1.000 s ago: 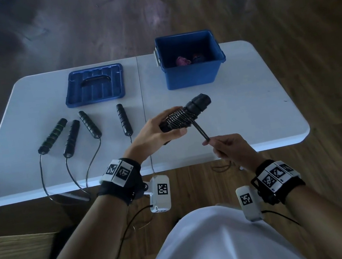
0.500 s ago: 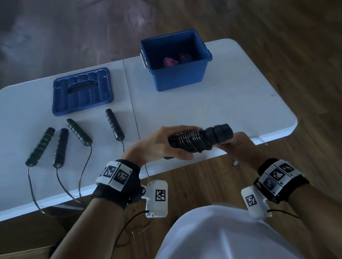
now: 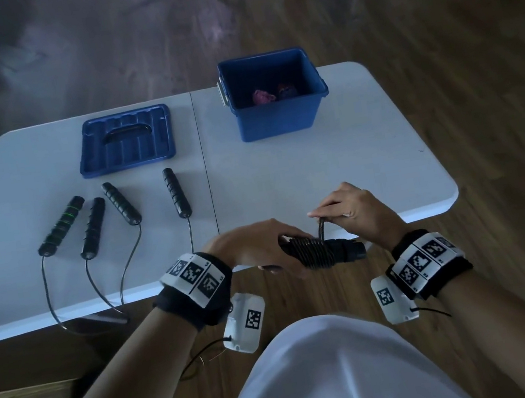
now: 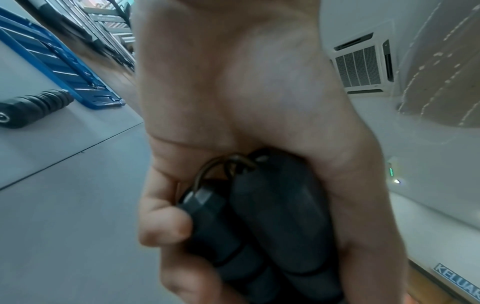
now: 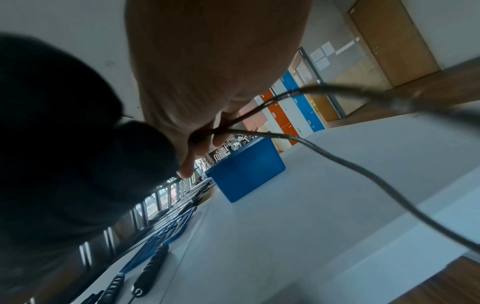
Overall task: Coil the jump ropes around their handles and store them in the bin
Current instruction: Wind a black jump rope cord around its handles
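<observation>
My left hand [image 3: 262,250] grips a pair of black jump-rope handles [image 3: 331,251] held side by side, with rope coiled round their middle, just off the table's near edge. The left wrist view shows the two handle ends [image 4: 272,216] in my palm. My right hand [image 3: 345,211] pinches the doubled rope [image 3: 322,229] just above the coil; the cord [image 5: 324,152] loops past the right wrist camera. The open blue bin [image 3: 276,121] stands at the back of the table with pink and dark items inside.
Several black jump-rope handles [image 3: 121,204] lie on the left half of the white table [image 3: 335,166], their cords [image 3: 50,301] hanging over the near edge. The blue bin lid [image 3: 124,141] lies flat at the back left. Wooden floor surrounds the table.
The handles dropped from tilted-up to level near the table's edge. My right hand went under the handles and now is above the coil, carrying the rope round.
</observation>
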